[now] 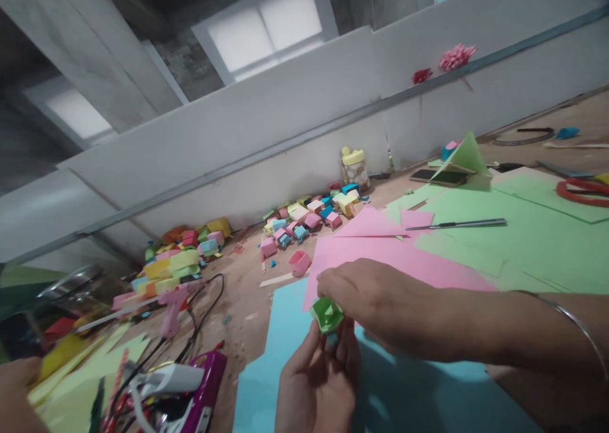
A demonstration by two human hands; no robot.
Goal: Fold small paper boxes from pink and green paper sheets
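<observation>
A small green folded paper box (pixel 327 315), its open top facing up, sits in the fingertips of my left hand (pixel 318 379). A bit of blue paper shows just below it, between the fingers. My right hand (pixel 375 293) is curled over from the right against the box's far side; its fingertips are partly hidden. Under both hands lie large blue paper sheets (pixel 271 369) and a pink sheet (pixel 328 255). A small pink paper box (pixel 299 263) stands just beyond them.
Small paper boxes (pixel 309 214) are heaped along the wall. A pink glue gun (pixel 174 306) and purple power strip (pixel 209 388) lie left, near another person's hand (pixel 19 388). To the right are green sheets (pixel 523 249), a craft knife (pixel 457 224) and red-handled scissors (pixel 583 192).
</observation>
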